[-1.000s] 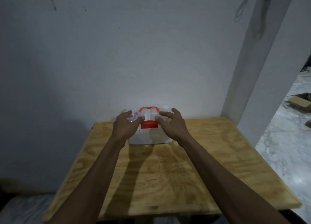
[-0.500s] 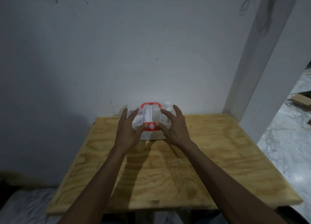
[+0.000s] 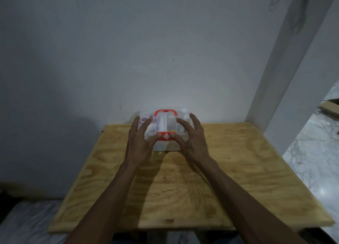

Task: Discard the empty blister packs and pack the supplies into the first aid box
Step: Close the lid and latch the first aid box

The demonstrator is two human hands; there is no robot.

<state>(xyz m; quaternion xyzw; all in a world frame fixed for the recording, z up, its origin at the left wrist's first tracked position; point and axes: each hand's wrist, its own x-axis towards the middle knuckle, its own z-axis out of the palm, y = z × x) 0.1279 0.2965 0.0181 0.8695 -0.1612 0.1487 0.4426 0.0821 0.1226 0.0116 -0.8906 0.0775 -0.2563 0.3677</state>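
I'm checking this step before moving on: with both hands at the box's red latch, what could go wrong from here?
The first aid box sits at the table's far edge by the wall; thumb pressure on the red latch could skid it backward. The left hand and right hand only rest on the lid, so it may tip.

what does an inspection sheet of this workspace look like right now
surface: plywood table, bare wood round the box
job's things: clear first aid box at the far edge by the wall, red latch facing the person, red handle on top, supplies dimly seen inside
clutter: nothing seen
grippers: left hand and right hand on the box, thumbs at the latch
cables: nothing seen
surroundings: white wall, pillar, marble floor at right
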